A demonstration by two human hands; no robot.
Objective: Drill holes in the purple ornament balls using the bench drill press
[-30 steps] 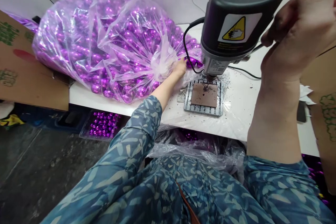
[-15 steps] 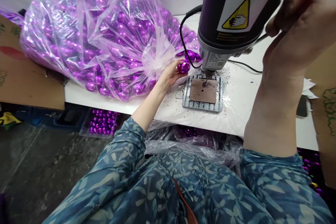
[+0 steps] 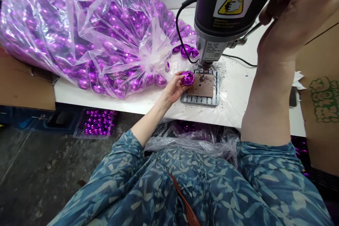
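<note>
A shiny purple faceted ball (image 3: 188, 78) is pinched in the fingertips of my left hand (image 3: 175, 87), over the left edge of a small brown board (image 3: 200, 88). That board lies on the slotted grey metal base (image 3: 200, 101) of a bench drill press (image 3: 224, 7), below its chuck (image 3: 207, 65). Dark shavings are scattered on the board and around the base. Up at the right, my right hand (image 3: 284, 10) is closed around the end of the press's metal lever (image 3: 253, 30); part of its grip is hidden.
A large clear plastic bag (image 3: 156, 53) full of purple balls fills the left of the white table (image 3: 124, 107). A few loose balls (image 3: 185, 51) lie behind the drill. Below stands a clear tray (image 3: 96, 123) of purple pieces. Cardboard boxes (image 3: 320, 113) flank the table.
My left hand has brought the purple ball from beside the bag's knot toward the board, below the chuck. My right hand stays on the lever. The whole view has shifted slightly.
</note>
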